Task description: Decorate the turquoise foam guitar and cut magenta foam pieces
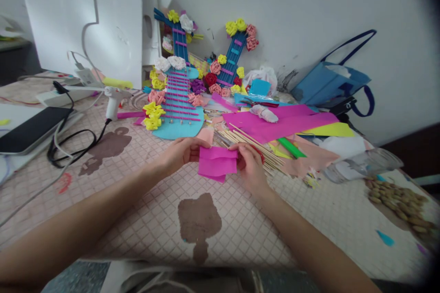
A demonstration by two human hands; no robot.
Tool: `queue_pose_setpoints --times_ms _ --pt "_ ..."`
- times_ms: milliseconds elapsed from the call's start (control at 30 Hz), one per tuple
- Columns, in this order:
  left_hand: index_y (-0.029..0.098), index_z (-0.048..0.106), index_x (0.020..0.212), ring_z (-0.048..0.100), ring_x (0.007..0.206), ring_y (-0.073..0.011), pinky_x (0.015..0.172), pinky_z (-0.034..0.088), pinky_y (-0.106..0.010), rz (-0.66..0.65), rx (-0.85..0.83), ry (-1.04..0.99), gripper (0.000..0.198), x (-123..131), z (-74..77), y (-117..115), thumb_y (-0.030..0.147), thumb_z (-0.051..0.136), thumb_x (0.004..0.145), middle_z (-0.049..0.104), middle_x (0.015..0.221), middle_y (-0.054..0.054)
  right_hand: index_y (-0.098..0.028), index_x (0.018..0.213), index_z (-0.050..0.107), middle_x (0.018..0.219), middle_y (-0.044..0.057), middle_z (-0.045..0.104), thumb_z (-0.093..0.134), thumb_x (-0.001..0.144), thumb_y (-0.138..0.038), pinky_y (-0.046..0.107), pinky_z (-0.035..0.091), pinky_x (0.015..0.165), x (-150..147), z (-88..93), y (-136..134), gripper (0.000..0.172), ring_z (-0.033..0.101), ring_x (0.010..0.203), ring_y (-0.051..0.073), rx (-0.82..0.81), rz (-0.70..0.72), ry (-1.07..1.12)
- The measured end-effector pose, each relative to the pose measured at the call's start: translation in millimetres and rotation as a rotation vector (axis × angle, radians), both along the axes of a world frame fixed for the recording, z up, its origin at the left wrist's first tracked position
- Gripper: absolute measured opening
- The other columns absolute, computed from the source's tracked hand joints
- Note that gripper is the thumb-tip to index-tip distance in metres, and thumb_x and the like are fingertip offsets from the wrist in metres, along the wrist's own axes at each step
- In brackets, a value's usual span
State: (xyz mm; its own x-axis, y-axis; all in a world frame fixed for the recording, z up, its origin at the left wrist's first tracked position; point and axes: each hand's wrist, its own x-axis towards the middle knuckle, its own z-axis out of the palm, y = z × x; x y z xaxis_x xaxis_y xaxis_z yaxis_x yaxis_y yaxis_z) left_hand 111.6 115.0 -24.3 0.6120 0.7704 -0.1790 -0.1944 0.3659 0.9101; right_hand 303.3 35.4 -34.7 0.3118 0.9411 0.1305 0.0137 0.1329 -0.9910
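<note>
Between my two hands is a small folded piece of magenta paper (217, 165), raised just over the checked tablecloth. My left hand (187, 152) pinches its upper left corner. At the upper right corner, my right hand (248, 159) grips it between thumb and fingers. A crease runs across the paper near its top edge, and a second layer shows below. Just behind it stands a blue paper guitar (178, 127) with pink strips and paper flowers. Thin wooden sticks (254, 144) lie beside my right hand, with a red handle partly hidden behind that hand.
On the left are a glue gun (112, 103), its black cable and a phone (32, 129). Large magenta sheets (292, 121), a green stick (291, 147), a clear plastic jar (364, 165) and a pile of nuts (400, 203) lie right. A blue bag (330, 82) leans against the wall.
</note>
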Motion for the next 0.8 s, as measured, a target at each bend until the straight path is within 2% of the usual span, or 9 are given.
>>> queue_pose_setpoints --times_ms 67,200,367,567,800 --pt "0.011 0.068 0.079 0.061 0.065 -0.0133 0.063 0.049 -0.025 0.026 0.07 0.054 0.025 0 0.7 -1 0.036 0.066 0.073 0.067 0.071 -0.005 -0.023 0.078 0.064 0.076 0.001 0.06 0.058 0.081 -0.04 0.027 0.04 0.062 0 -1.6 1 0.018 0.053 0.071 0.016 0.009 0.021 -0.053" --pt "0.011 0.063 0.084 0.057 0.059 -0.0087 0.054 0.043 -0.019 0.08 0.232 0.144 0.028 -1 0.7 -4 0.027 0.077 0.064 0.065 0.069 -0.001 -0.023 0.087 0.061 0.074 -0.001 0.06 0.066 0.077 -0.034 0.025 0.04 0.061 1 -5.8 2 0.016 0.052 0.067 0.013 0.021 0.057 -0.074" --pt "0.011 0.057 0.105 0.06 0.062 -0.0112 0.056 0.045 -0.021 0.02 0.348 0.176 0.042 -3 1.0 -3 0.029 0.072 0.071 0.069 0.072 -0.003 -0.022 0.1 0.06 0.075 -0.001 0.061 0.065 0.078 -0.036 0.024 0.041 0.059 3 1.8 1 0.026 0.053 0.065 0.012 0.008 0.131 -0.109" --pt "0.01 0.057 0.106 0.063 0.064 -0.0124 0.056 0.046 -0.021 -0.06 0.416 0.218 0.038 -1 6.6 -10 0.026 0.068 0.074 0.071 0.075 -0.005 -0.02 0.085 0.064 0.077 0.001 0.061 0.062 0.079 -0.042 0.025 0.042 0.06 2 14.8 -2 0.023 0.055 0.069 0.013 -0.064 0.31 -0.178" --pt "0.01 0.058 0.105 0.064 0.067 -0.0119 0.057 0.047 -0.02 -0.099 0.425 0.17 0.034 3 8.5 -18 0.022 0.067 0.075 0.071 0.077 -0.006 -0.017 0.074 0.062 0.067 -0.001 0.058 0.062 0.08 -0.035 0.024 0.039 0.057 -2 15.4 -3 0.019 0.05 0.062 0.011 -0.057 0.283 -0.333"
